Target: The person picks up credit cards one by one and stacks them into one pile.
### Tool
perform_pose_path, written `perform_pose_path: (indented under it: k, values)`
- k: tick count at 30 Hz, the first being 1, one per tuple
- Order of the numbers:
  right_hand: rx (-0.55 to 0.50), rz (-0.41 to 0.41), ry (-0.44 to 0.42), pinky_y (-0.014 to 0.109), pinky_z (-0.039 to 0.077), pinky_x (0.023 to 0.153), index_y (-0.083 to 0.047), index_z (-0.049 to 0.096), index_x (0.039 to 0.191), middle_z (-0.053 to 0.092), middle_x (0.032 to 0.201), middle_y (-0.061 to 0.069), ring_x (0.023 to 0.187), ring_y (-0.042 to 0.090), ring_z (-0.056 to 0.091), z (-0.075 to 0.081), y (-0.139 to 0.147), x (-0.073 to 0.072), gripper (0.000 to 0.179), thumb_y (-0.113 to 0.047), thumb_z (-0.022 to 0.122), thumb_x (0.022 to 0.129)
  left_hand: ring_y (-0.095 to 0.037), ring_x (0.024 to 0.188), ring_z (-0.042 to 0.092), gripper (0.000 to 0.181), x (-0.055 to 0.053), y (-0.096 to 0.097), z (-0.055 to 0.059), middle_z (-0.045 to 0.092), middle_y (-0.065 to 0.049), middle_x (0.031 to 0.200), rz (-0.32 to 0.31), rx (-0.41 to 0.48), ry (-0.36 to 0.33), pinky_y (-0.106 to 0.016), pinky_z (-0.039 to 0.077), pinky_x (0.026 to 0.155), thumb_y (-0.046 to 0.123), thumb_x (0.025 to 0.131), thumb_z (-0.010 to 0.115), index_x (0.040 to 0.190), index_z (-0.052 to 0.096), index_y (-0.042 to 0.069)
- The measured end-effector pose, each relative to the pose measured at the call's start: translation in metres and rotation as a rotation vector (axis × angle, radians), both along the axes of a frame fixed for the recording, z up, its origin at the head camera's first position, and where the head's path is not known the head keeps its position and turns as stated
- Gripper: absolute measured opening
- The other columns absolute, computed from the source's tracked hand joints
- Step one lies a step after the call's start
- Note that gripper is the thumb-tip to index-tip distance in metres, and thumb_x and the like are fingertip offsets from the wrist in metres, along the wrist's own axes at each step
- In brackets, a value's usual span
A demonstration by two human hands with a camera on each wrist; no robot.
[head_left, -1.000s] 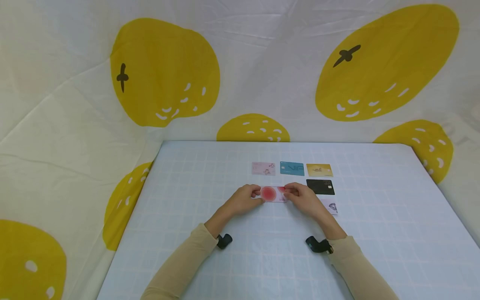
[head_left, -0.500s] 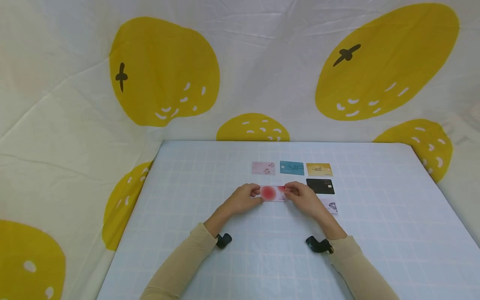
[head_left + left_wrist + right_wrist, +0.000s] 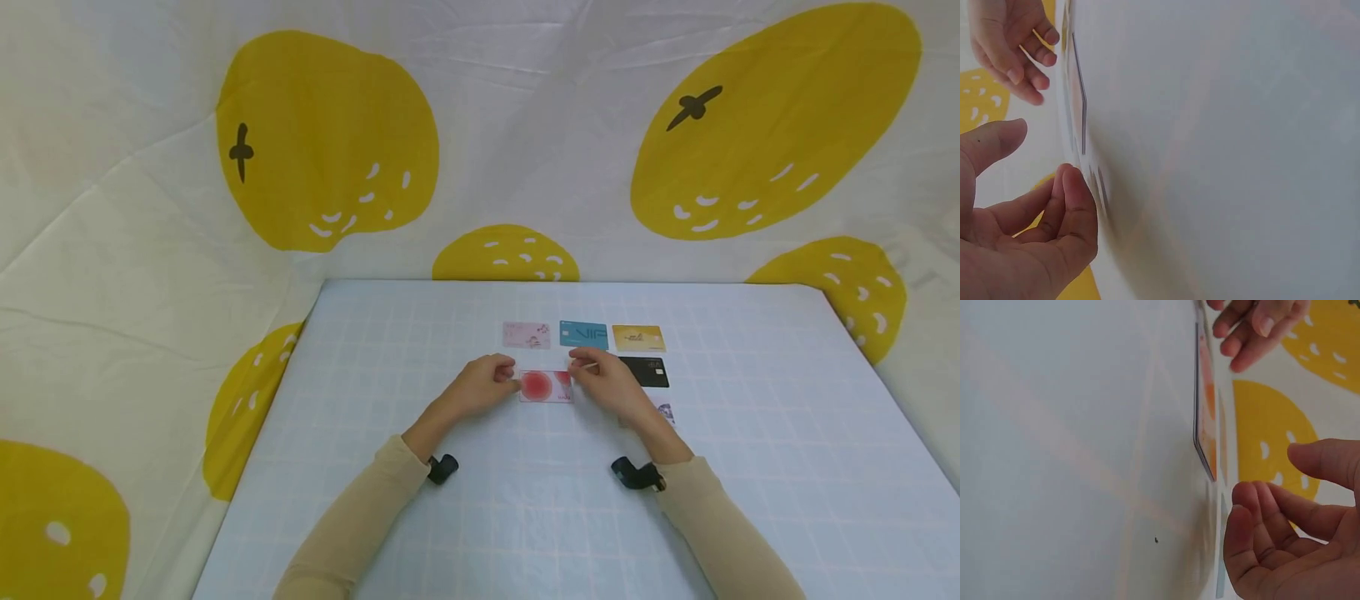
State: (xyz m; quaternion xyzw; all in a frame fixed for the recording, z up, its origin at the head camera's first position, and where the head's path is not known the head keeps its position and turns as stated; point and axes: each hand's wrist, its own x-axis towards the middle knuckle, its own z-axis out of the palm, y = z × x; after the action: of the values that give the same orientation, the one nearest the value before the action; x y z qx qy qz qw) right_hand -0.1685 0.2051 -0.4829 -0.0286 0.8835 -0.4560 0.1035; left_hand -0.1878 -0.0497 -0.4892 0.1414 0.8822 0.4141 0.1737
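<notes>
A white card with red circles [image 3: 546, 387] lies flat on the table between both hands. Just off its left end is my left hand [image 3: 480, 385], thumb apart from the loosely bent fingers, with nothing between them in the left wrist view. Near its right end hovers my right hand [image 3: 606, 387], thumb and fingers likewise parted in the right wrist view, where the card [image 3: 1205, 403] shows edge-on, apart from the fingers. Under the right hand and wrist, a black card [image 3: 648, 372] and a white card with a grey figure [image 3: 664, 407] are partly hidden.
Behind lies a row of cards: a pale pink card [image 3: 527, 335], a teal VIP card [image 3: 584, 335] and a gold card [image 3: 638, 337]. A pale checked cloth covers the table [image 3: 510, 517]. A white sheet with yellow fruit prints [image 3: 540, 125] hangs behind it.
Both hands have let go of the red-circled card and drawn up and slightly back from its ends. The card stays in place, its whole face now showing.
</notes>
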Motion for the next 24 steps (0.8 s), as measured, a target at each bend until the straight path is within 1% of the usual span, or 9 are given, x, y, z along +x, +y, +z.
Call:
perform_pose_path:
  k: [4, 9, 12, 14, 17, 20, 24]
  values:
    - [-0.017, 0.012, 0.004, 0.044, 0.051, 0.092, -0.006, 0.055, 0.14, 0.06, 0.124, 0.012, 0.108, 0.03, 0.057, 0.003, -0.001, -0.01, 0.043, -0.027, 0.059, 0.102, -0.019, 0.101, 0.06, 0.044, -0.011, -0.004, 0.0, 0.065, -0.004, 0.111, 0.021, -0.006, 0.061, -0.034, 0.05, 0.091, 0.027, 0.095, 0.069, 0.13, 0.062, 0.003]
    - [-0.029, 0.022, 0.041, 0.048, 0.049, 0.096, -0.008, 0.054, 0.141, 0.059, 0.126, 0.012, 0.113, 0.032, 0.058, 0.002, -0.004, -0.027, 0.045, -0.027, 0.061, 0.101, -0.019, 0.102, 0.06, 0.043, -0.027, -0.007, 0.001, 0.065, -0.005, 0.11, 0.066, -0.028, 0.107, -0.035, 0.05, 0.092, 0.026, 0.094, 0.07, 0.13, 0.062, 0.003]
    - [-0.024, 0.03, 0.072, 0.048, 0.048, 0.097, -0.008, 0.054, 0.14, 0.06, 0.124, 0.013, 0.114, 0.033, 0.058, -0.001, -0.006, -0.038, 0.045, -0.025, 0.063, 0.1, -0.02, 0.102, 0.059, 0.043, -0.038, -0.007, 0.004, 0.063, -0.006, 0.112, 0.086, -0.041, 0.112, -0.035, 0.05, 0.092, 0.024, 0.095, 0.069, 0.131, 0.061, 0.004]
    - [-0.01, 0.035, 0.089, 0.048, 0.048, 0.097, -0.007, 0.053, 0.139, 0.061, 0.12, 0.014, 0.111, 0.034, 0.06, -0.003, -0.007, -0.046, 0.045, -0.024, 0.064, 0.099, -0.021, 0.102, 0.058, 0.042, -0.046, -0.006, 0.003, 0.063, -0.007, 0.112, 0.085, -0.054, 0.127, -0.035, 0.05, 0.092, 0.023, 0.095, 0.069, 0.131, 0.06, 0.004]
    - [0.005, 0.043, 0.089, 0.046, 0.05, 0.092, -0.006, 0.053, 0.138, 0.061, 0.114, 0.014, 0.105, 0.033, 0.059, -0.005, -0.01, -0.057, 0.046, -0.023, 0.066, 0.098, -0.022, 0.104, 0.057, 0.043, -0.056, -0.003, 0.004, 0.061, -0.008, 0.115, 0.083, -0.069, 0.119, -0.036, 0.049, 0.093, 0.023, 0.096, 0.068, 0.134, 0.058, 0.005]
    - [0.022, 0.066, 0.082, 0.043, 0.049, 0.088, -0.004, 0.051, 0.139, 0.06, 0.111, 0.014, 0.1, 0.031, 0.057, -0.007, -0.012, -0.066, 0.048, -0.022, 0.067, 0.097, -0.023, 0.105, 0.056, 0.045, -0.066, -0.002, 0.002, 0.061, -0.01, 0.117, 0.073, -0.087, 0.111, -0.037, 0.049, 0.095, 0.023, 0.096, 0.067, 0.136, 0.056, 0.005]
    - [0.044, 0.105, 0.042, 0.04, 0.046, 0.086, -0.005, 0.047, 0.142, 0.059, 0.108, 0.014, 0.095, 0.029, 0.055, -0.009, -0.012, -0.075, 0.052, -0.021, 0.067, 0.097, -0.024, 0.105, 0.057, 0.048, -0.073, -0.001, 0.0, 0.061, -0.01, 0.117, 0.071, -0.11, 0.061, -0.039, 0.049, 0.096, 0.024, 0.096, 0.067, 0.139, 0.053, 0.007]
